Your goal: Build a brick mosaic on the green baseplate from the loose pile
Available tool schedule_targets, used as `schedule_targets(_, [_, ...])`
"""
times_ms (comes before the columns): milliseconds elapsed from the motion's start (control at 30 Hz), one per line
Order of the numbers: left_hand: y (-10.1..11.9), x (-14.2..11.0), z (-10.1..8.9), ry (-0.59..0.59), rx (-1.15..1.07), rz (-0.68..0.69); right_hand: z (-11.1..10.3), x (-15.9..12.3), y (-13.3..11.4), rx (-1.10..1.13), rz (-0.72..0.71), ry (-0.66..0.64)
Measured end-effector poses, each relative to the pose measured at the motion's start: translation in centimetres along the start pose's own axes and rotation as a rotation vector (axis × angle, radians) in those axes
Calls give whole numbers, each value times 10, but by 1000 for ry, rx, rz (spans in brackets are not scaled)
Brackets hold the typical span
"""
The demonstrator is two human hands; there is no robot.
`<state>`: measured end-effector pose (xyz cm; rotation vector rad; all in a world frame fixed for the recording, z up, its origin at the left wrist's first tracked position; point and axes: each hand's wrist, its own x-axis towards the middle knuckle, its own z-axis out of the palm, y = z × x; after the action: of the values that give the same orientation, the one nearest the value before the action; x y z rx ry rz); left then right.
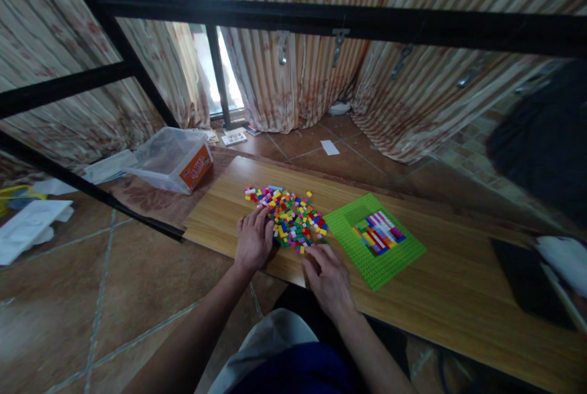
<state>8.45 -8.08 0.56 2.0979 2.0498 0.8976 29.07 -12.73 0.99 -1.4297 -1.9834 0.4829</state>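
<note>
A loose pile of small multicoloured building bricks (293,216) lies on the wooden tabletop (454,278) in front of me. My left hand (254,240) rests at the pile's left edge, its fingers stretched out and touching the bricks. By the near right edge of the pile is my right hand (328,275), loosely bent, with thumb and fingers apart; no brick shows in it. Right of the pile lies a green studded baseplate (371,271). On it a block of rows of coloured bricks (380,233) is fitted together, in red, white, yellow, blue and purple.
A clear plastic bin (160,158) with an orange label stands on the floor beyond the table's left end. Black metal bars (293,13) cross above the far side. A dark flat object (527,281) lies at the table's right. Striped curtains (293,82) hang behind.
</note>
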Motion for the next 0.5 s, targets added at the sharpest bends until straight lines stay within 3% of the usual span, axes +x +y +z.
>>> schedule_targets(300, [-6,-1,4,56,-102,-35,17,20,-13,-43,-137,-7])
schedule_targets(500, [-6,-1,3,59,-117,-44,34,35,-29,-126,-143,-41])
